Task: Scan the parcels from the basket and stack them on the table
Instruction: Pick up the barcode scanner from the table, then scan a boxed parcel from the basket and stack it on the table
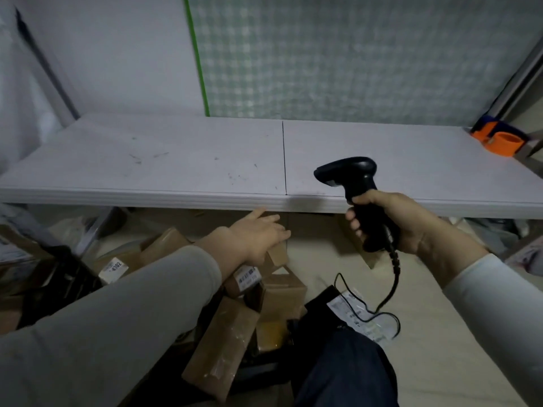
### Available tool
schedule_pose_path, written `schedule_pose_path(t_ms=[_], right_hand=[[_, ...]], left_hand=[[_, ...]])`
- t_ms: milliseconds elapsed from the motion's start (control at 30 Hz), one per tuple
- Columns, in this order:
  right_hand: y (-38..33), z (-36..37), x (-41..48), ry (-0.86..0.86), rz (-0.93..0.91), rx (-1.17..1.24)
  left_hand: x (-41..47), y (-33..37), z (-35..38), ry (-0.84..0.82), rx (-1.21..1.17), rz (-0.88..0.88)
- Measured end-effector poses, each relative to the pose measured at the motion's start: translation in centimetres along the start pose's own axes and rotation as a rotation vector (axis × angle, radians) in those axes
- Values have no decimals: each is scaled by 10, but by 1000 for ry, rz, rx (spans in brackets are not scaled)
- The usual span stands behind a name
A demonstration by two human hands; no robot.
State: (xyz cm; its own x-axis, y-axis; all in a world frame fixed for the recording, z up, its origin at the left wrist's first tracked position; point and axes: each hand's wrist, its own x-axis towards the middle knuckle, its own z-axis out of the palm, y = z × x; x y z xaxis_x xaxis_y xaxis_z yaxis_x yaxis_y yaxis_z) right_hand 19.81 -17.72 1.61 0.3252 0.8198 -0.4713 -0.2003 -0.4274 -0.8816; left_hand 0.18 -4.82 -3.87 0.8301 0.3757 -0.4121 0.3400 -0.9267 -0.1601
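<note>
Nearest to us, a knee (346,362) in dark trousers sits beside a black basket (58,277) heaped with brown cardboard parcels (223,342), tilted every way and leaning on one another. A white paper sheet (352,315) lies on the floor by the knee, with the scanner's black cable (392,286) looping down over it.

A little farther, our left hand (258,233) lies over a small box (277,255) at the top of the heap, fingers stretched forward. We cannot tell whether they have closed around it. Our right hand (390,221) is wrapped firmly round the handle of a black barcode scanner (352,177), its head raised over the table's front edge.

We judge two risks. The table's front edge hangs just above the left hand, so a straight lift could knock the box or the knuckles against it. Drawing the box toward us first looks safer. The slack cable could catch on the knee or a parcel corner, and pulling one box may let its neighbours slide.

Beyond, the white table (176,160) shows scuff marks and a centre seam, with wide flat room for a stack. An orange tape dispenser (499,139) sits at the far right corner, well apart.
</note>
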Motion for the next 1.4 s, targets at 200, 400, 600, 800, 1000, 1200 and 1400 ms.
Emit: schedule_pose_path(t_ms=[200,400,600,800,1000,1200,1400], right_hand=[[6,18,-17,-47,-31,-70],[17,37,-19,-133,5,24],[19,50,-20,-180,-17,104],[-2,69,-28,-213,-143,123],[-16,109,-34,-46,-406,-91],[-28,163,-40,-205,-402,-279],[-36,205,-47,-334,-389,-295]], left_hand=[[9,-8,3,11,114,16],[-4,-19,-27,80,102,17],[-47,-39,-56,185,-45,-82],[-125,-62,-66,462,-516,-396],[-190,-87,-20,622,-1415,-630],[-218,-87,-7,578,-1469,-551],[-226,-81,-12,520,-1478,-473]])
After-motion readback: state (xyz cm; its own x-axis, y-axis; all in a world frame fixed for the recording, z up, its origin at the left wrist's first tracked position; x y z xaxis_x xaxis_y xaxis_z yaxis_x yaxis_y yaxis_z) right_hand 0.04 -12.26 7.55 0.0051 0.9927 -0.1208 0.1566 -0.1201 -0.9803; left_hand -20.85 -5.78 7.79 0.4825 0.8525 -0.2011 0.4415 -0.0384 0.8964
